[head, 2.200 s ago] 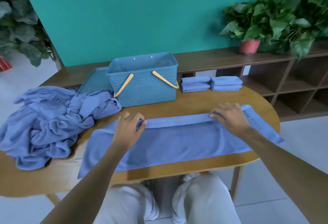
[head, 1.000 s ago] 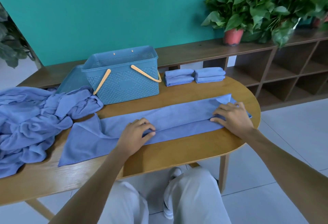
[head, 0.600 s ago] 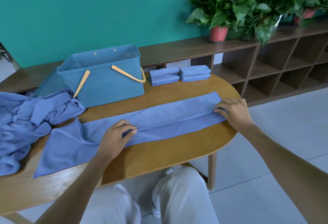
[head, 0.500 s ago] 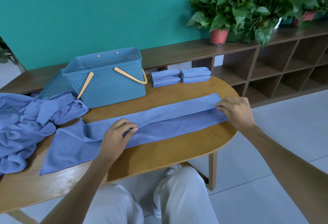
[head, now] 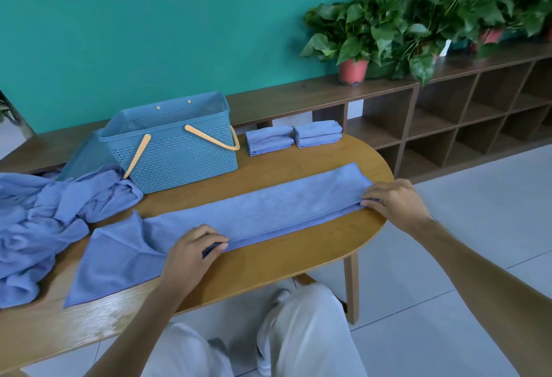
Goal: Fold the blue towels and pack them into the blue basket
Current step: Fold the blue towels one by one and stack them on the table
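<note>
- Since two seconds ago the blue towel (head: 268, 212) across the wooden table (head: 283, 263) has been folded lengthwise again, from a wide sheet to a narrow strip; its left end remains splayed.
- The left hand (head: 188, 254) pinches the near edge mid-strip; the right hand (head: 394, 203) pinches the right end.
- Crosswise folds probably come next.
- The blue basket (head: 173, 143) sits behind, beside two folded towels (head: 294, 137) and the unfolded pile (head: 44, 221) left.
</note>
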